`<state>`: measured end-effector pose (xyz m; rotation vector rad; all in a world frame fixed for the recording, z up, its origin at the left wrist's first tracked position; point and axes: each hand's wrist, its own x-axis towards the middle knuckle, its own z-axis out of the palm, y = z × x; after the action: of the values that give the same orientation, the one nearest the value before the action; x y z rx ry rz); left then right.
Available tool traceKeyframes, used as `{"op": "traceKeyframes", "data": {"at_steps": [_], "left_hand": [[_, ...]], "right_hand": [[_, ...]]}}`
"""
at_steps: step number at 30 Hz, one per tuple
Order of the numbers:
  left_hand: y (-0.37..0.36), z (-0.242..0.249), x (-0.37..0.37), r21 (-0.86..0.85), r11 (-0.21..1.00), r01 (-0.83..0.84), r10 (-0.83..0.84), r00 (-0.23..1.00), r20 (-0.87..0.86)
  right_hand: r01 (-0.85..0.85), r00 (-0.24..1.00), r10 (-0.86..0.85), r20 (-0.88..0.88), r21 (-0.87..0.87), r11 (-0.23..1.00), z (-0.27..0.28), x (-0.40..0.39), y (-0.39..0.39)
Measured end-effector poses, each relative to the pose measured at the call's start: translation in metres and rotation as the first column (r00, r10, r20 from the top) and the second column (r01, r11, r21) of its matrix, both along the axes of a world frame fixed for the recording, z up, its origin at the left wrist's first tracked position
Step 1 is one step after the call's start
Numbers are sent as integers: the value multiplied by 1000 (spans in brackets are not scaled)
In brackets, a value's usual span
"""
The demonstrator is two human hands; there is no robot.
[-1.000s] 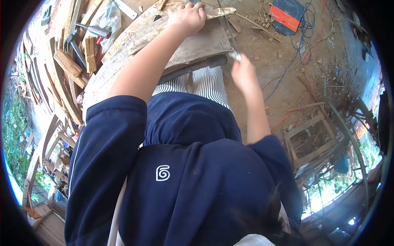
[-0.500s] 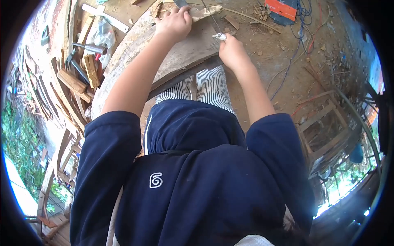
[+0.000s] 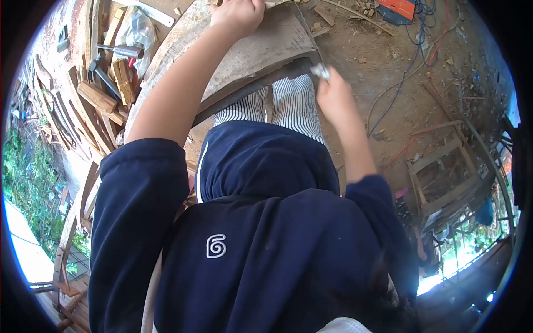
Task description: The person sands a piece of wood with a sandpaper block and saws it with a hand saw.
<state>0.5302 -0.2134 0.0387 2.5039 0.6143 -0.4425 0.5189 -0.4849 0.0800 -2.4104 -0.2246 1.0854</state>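
My left hand presses down at the far edge of a worn, curved wooden bench top, over a pale piece of wood. Its fingertips run out of the top of the view. Closed around the white-wrapped end of a thin saw blade is my right hand, just off the bench's right end. The narrow dark blade slants from that grip up past the bench corner and leaves the view at the top. The white wrapping is smeared by motion.
Left of the bench lie a hammer, a screwdriver-like tool, a clear plastic bag and wood offcuts. Blue cables and an orange-and-black box are on the dirt floor. A wooden frame stands at right.
My right hand has drawn down and to the right with the saw blade, away from the far edge. My left hand keeps its place on the wood; the view has shifted slightly.
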Motion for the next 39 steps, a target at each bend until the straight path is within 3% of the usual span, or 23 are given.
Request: {"op": "traceKeyframes", "data": {"at_steps": [3, 5, 6, 9, 12, 14, 15, 17, 20, 21, 23, 27, 32, 36, 37, 39], "left_hand": [[-3, 6, 3, 147, 988, 39, -15, 987, -160], [4, -17, -2, 24, 1000, 14, -15, 999, 36], [4, -20, -1, 30, 999, 19, -20, 999, 48], [5, -18, 0, 86, 996, 11, -15, 999, 38], [-5, 6, 6, 31, 1000, 1, 1, 999, -38], [-8, 15, 12, 178, 983, 49, -9, 975, -221], [-5, 14, 9, 178, 983, 48, -7, 975, -222], [-3, 2, 3, 80, 997, -8, 13, 999, -50], [1, -12, -1, -13, 999, -33, 34, 998, 53], [3, -16, -3, -9, 999, -33, 33, 998, 57], [0, -15, -2, 182, 981, 63, -50, 996, -71], [1, -2, 1, 72, 997, 21, -14, 995, -96], [-2, -6, 1, 163, 986, 33, -20, 997, -81], [0, -3, 4, 136, 991, 18, -2, 993, -116], [-1, -3, 3, 132, 991, 11, 4, 994, -113], [1, 7, 4, 79, 997, 1, 7, 994, -107]], "right_hand": [[13, 998, -14, -59, -29, 1000, 14, -11, -26], [6, 1000, -5, -15, 52, 999, 3, 6, 9], [-3, 999, -1, 41, 105, 995, -7, 19, 35], [33, 999, -34, 30, 31, 999, -18, 42, 75], [48, 994, -49, -93, -16, 999, 15, 19, 36], [15, 997, -20, -81, -62, 998, 27, 14, 26], [-9, 997, 0, -81, -113, 994, 30, 11, 24], [13, 997, -19, -72, -78, 997, 19, 28, 44], [-3, 1000, 3, 5, -13, 1000, 0, 48, 74], [1, 1000, -2, -21, -29, 1000, 4, 46, 74], [36, 998, -37, -51, -32, 999, 18, 29, 54], [31, 999, -31, -6, 12, 999, 23, 5, 19], [6, 997, -7, 75, 6, 1000, -14, 60, 99], [69, 994, -80, 71, 137, 988, 9, 14, 43], [53, 991, -61, 120, 69, 996, -2, 0, 19], [28, 999, -27, 25, -21, 999, 18, 16, 25]]}}
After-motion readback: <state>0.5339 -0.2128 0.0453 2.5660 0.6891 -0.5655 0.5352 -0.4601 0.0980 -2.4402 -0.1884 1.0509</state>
